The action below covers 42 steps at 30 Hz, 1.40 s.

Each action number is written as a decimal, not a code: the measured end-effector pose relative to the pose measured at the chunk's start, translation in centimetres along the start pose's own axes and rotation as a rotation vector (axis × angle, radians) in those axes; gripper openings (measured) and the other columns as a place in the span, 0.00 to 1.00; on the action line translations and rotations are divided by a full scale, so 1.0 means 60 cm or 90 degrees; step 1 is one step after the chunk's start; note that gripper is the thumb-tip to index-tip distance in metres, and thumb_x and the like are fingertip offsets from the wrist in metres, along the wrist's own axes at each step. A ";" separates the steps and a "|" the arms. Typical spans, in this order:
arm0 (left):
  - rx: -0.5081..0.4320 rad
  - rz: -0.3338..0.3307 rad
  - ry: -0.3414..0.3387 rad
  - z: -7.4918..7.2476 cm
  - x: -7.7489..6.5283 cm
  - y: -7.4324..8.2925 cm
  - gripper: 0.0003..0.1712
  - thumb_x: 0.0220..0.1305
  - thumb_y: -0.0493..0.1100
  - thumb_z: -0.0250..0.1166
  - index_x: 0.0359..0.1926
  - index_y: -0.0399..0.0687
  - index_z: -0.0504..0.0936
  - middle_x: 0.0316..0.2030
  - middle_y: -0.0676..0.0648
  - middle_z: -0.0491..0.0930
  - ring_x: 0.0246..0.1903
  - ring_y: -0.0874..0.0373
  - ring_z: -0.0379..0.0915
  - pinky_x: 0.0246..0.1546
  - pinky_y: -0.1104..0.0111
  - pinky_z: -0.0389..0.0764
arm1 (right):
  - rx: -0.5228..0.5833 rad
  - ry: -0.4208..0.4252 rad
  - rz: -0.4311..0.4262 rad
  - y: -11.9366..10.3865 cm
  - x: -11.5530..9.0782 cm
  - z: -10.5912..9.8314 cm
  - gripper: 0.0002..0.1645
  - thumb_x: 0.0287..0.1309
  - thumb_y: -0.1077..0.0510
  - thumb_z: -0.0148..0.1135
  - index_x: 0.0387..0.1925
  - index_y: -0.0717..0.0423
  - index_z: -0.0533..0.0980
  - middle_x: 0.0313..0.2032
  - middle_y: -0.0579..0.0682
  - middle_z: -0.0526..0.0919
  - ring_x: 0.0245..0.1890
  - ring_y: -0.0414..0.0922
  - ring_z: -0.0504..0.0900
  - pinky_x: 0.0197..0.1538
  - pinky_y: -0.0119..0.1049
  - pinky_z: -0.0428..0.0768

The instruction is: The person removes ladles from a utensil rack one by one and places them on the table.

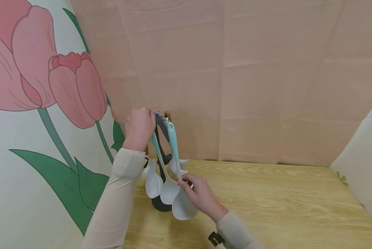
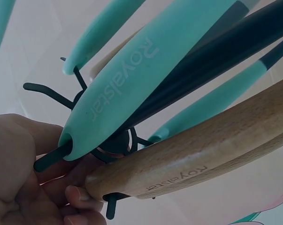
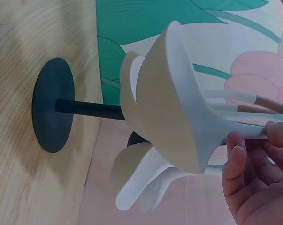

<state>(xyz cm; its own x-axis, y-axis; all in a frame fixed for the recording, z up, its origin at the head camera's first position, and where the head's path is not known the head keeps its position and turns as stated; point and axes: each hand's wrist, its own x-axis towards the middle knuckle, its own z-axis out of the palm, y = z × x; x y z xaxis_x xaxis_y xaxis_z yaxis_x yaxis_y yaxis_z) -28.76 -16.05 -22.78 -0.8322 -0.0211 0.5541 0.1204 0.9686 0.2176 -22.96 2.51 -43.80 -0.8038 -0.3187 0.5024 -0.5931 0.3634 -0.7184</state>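
Note:
A dark utensil stand with a round base is hung with kitchen tools. At its top, my left hand holds the hook section with curled fingers, beside a turquoise handle and a wooden handle hanging on dark hooks. My right hand pinches the neck of a large ladle with a pale bowl and turquoise handle. The ladle's bowl hangs above the base, and its handle top reaches the hooks. Another pale ladle and a smaller pale spoon hang to its left.
The stand is on a wood-grain table, near its back left. Behind rises a creased pinkish-beige cloth. A wall with painted tulips borders the left side, and a pale wall the right.

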 end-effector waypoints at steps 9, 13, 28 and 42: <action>-0.001 0.007 0.010 0.004 0.001 0.000 0.21 0.76 0.44 0.52 0.28 0.40 0.84 0.22 0.42 0.81 0.23 0.48 0.75 0.25 0.59 0.74 | -0.019 0.009 0.036 0.014 -0.012 -0.005 0.06 0.68 0.58 0.62 0.40 0.54 0.83 0.34 0.42 0.84 0.33 0.40 0.80 0.32 0.30 0.79; 0.005 0.013 0.012 0.005 -0.001 0.000 0.22 0.76 0.44 0.53 0.27 0.40 0.83 0.22 0.42 0.80 0.23 0.47 0.75 0.25 0.58 0.75 | -0.018 0.023 0.040 0.024 -0.019 -0.004 0.05 0.67 0.59 0.63 0.38 0.54 0.83 0.32 0.42 0.83 0.32 0.37 0.79 0.31 0.30 0.79; 0.001 0.036 0.031 0.007 -0.002 -0.005 0.21 0.76 0.43 0.53 0.29 0.36 0.84 0.22 0.40 0.81 0.22 0.47 0.76 0.24 0.58 0.76 | 0.038 0.014 0.189 0.067 -0.049 0.000 0.10 0.69 0.57 0.60 0.41 0.60 0.83 0.29 0.45 0.82 0.27 0.39 0.77 0.29 0.30 0.78; 0.002 0.036 0.034 0.003 -0.006 -0.004 0.21 0.76 0.43 0.53 0.30 0.37 0.85 0.21 0.41 0.80 0.21 0.48 0.74 0.22 0.60 0.74 | 0.079 0.051 0.317 0.118 -0.077 0.012 0.09 0.69 0.58 0.60 0.40 0.59 0.83 0.30 0.48 0.83 0.28 0.42 0.77 0.30 0.31 0.78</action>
<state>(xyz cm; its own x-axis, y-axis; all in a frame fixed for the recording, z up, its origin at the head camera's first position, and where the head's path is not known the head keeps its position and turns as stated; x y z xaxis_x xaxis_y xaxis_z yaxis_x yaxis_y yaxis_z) -28.58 -16.26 -23.20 -0.7941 0.0202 0.6074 0.1644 0.9693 0.1828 -23.45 5.95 -51.55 -0.9911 -0.0641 0.1168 -0.1319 0.3452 -0.9292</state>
